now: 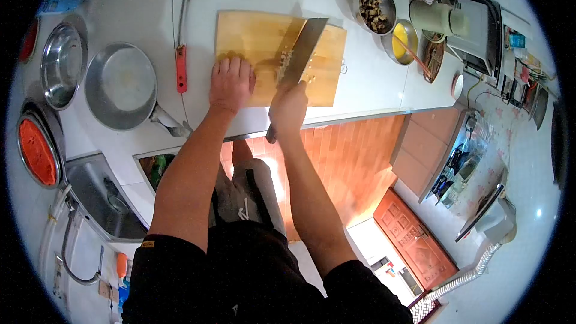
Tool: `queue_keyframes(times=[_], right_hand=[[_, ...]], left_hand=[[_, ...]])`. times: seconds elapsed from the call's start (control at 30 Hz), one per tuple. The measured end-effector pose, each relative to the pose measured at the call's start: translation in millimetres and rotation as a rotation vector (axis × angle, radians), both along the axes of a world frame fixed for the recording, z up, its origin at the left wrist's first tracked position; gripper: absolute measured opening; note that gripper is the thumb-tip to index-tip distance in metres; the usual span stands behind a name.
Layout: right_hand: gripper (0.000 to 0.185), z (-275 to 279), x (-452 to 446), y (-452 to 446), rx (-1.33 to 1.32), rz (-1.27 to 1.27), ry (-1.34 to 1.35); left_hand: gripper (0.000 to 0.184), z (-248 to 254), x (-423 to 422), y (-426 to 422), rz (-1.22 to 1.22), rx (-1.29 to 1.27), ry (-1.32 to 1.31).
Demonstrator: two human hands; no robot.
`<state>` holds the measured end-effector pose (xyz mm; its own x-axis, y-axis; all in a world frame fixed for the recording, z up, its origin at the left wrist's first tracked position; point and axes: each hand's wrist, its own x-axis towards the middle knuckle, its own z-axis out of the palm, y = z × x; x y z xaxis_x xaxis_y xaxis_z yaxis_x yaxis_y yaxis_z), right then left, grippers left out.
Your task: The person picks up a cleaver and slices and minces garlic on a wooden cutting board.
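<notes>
A wooden cutting board (pixel 252 36) lies on the white counter in front of me. My right hand (pixel 289 108) is wrapped round the dark handle of a cleaver (pixel 307 48), whose broad blade slants up and right over the board. Small chopped pale bits (pixel 283 65), perhaps garlic, lie left of the blade, with a few more on its right. My left hand (pixel 233 83) rests on the board's lower left corner, fingers side by side and laid down on the wood, holding nothing.
Left of the board are a ladle (pixel 182 54) with a red grip, a grey pan (pixel 120 87), a steel bowl (pixel 62 66) and the sink (pixel 99 198). At right stand a bowl of dark chopped food (pixel 373 15) and a bowl of yellow liquid (pixel 403 41) with chopsticks.
</notes>
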<state>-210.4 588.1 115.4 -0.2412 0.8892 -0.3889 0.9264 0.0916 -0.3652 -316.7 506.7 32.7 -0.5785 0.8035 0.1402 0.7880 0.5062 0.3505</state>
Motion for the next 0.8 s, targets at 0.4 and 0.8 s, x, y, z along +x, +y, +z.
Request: queue_keyframes(times=[0.4, 0.8], right_hand=[[0.025, 1.0, 9.3, 9.2, 0.007, 0.066, -0.027], [0.025, -6.2, 14.9, -2.1, 0.033, 0.193, -0.083]], left_hand=[[0.016, -0.5, 2.4, -0.2, 0.001, 0.031, 0.044], [0.018, -0.5, 1.6, -1.9, 0.008, 0.007, 0.026]])
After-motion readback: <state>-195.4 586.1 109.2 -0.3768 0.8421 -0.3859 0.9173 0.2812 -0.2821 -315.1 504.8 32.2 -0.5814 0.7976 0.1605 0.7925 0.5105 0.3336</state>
